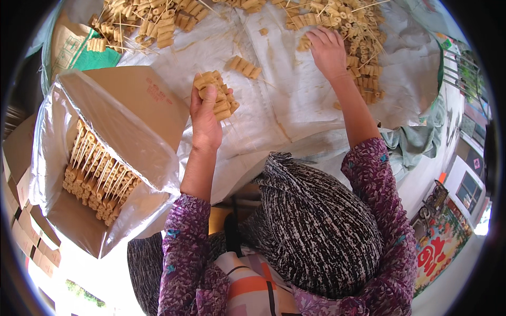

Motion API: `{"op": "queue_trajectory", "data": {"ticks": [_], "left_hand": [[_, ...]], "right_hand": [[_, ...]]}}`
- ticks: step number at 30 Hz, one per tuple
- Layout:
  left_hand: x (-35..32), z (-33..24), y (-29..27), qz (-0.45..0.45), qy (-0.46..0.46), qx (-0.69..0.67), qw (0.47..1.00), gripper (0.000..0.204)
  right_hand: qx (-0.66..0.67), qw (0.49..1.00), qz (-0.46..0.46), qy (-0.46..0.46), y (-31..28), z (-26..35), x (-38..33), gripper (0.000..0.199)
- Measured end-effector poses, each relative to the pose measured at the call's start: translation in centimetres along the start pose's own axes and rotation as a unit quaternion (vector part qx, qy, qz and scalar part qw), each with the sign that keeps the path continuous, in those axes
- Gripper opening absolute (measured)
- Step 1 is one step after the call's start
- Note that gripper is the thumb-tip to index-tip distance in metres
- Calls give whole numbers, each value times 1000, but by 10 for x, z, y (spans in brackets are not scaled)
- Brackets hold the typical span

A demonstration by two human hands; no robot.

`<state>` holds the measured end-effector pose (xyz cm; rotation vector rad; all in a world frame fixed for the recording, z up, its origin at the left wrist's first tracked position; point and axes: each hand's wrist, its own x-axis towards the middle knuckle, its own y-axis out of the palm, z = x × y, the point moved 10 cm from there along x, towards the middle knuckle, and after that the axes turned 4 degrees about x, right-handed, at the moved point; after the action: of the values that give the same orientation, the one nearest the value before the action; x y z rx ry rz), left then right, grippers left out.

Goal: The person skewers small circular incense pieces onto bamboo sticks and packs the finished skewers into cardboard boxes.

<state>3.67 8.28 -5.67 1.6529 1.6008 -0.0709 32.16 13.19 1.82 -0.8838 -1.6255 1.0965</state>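
My left hand (206,113) is closed around a bunch of skewers of tan rolls (217,95), the thumb pressed over the near side. Toward the far right, my right hand (328,50) is closed with its fingertips on one skewer of rolls (303,43), at the edge of a large heap of skewers (363,52). Its fingers partly hide that skewer. Between the hands, nearer the left one, a single skewer of rolls (244,67) lies on the pale sheet (274,100).
At my left stands an open carton (139,97) lined with a clear plastic bag (45,158), holding stacked skewers (100,174). More skewers (158,26) lie in a heap at the far left, beside a green-printed sack (95,55). My knees, in patterned black cloth (321,226), are close below the sheet.
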Motion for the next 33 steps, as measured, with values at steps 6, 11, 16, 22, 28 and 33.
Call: {"op": "queue_trajectory", "data": {"ticks": [6, 11, 16, 22, 28, 33], "left_hand": [[4, -15, -4, 12, 40, 9, 999, 55], [-6, -22, 22, 66, 45, -19, 997, 58], [-7, -18, 10, 38, 51, 2, 998, 66], [-18, -28, 25, 40, 66, 44, 996, 76], [-17, -43, 24, 62, 97, 116, 987, 76], [-12, -36, 26, 59, 76, 80, 992, 66]], "right_hand": [[191, 980, 37, 37, -39, 86, 65, 23], [583, 710, 196, 344, 39, 125, 3, 25], [648, 598, 239, 405, 40, 155, -17, 26], [692, 588, 203, 367, 50, 153, -19, 18], [567, 729, 233, 304, 16, 149, 7, 12], [668, 636, 210, 325, 33, 156, -14, 22]]}}
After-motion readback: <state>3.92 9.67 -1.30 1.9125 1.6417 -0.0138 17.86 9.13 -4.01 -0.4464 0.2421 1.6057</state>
